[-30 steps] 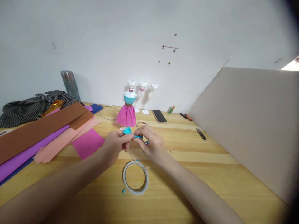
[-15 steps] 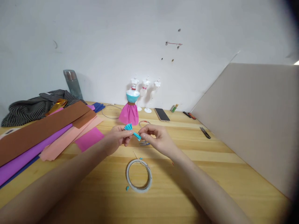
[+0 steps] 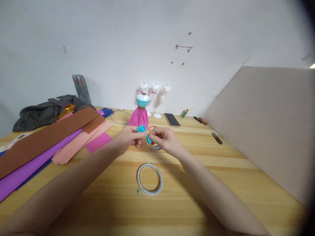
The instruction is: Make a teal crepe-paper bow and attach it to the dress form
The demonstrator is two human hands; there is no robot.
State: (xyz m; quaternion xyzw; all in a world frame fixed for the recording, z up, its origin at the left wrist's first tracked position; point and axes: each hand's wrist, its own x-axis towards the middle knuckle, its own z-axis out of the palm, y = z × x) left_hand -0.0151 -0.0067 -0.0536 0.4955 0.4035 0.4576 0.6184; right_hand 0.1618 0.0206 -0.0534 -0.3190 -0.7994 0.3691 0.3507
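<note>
Your left hand: thumb and fingers clamped on the turquoise pleated piece near its middle, one end fanning out above the thumb
Your right hand: thumb and fingertips pinched together on the piece's lower end
Turquoise pleated piece: between your two hands, in front of the pink-skirted dress form
Wooden table: a tape roll lies nearer you than the blue-handled tool, while brown paper tops a pile off to your left
</note>
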